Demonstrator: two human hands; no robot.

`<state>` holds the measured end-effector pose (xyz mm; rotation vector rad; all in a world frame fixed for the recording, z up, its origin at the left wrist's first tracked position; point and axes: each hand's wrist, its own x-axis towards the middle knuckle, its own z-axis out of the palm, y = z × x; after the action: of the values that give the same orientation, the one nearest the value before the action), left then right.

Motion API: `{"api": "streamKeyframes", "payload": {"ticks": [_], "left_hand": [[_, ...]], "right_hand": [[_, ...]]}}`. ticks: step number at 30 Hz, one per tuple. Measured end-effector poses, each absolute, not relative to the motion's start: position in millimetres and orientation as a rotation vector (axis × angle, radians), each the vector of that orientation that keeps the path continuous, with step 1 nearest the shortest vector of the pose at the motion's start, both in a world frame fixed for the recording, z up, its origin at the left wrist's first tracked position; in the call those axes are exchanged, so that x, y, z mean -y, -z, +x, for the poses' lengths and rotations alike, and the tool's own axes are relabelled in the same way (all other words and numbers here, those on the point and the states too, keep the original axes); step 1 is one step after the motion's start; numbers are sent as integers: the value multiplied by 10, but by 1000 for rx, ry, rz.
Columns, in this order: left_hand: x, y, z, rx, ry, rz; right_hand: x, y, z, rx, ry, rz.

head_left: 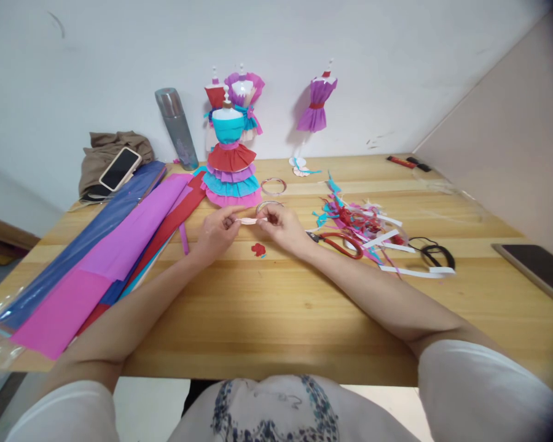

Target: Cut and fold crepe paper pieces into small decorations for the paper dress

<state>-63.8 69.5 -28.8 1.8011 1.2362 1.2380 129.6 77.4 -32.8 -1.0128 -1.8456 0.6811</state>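
A short, pale pink strip (247,221) is stretched between my two hands, just above the table. My left hand (219,233) pinches its left end, and my right hand (282,228) pinches its right end. Just below the strip, a small red paper piece (258,249) lies on the wood with a bit of blue beside it. Behind my hands stands a dress form (229,153) in a tiered blue, red, purple and pink paper dress. Red-handled scissors (343,244) rest to the right of my right hand.
Coloured paper sheets (120,239) cover the table's left side. A bottle (177,130), a phone (120,169) on brown cloth and more dressed forms (320,104) are at the back. Paper scraps (359,224), tape rings (273,186) and a black band (437,258) lie around; a dark tablet (534,270) is far right.
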Motion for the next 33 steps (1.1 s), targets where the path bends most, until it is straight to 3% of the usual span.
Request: {"api": "streamKeyframes", "payload": {"ticks": [8,33], "left_hand": [[-739,198,-716,-1235,-1025,2289],[-593,129,-626,-1397,-902,2535]], "right_hand": [[-782,341,1311,1917,-639,-1020],[-695,331,1262,2035,-521,-926]]}}
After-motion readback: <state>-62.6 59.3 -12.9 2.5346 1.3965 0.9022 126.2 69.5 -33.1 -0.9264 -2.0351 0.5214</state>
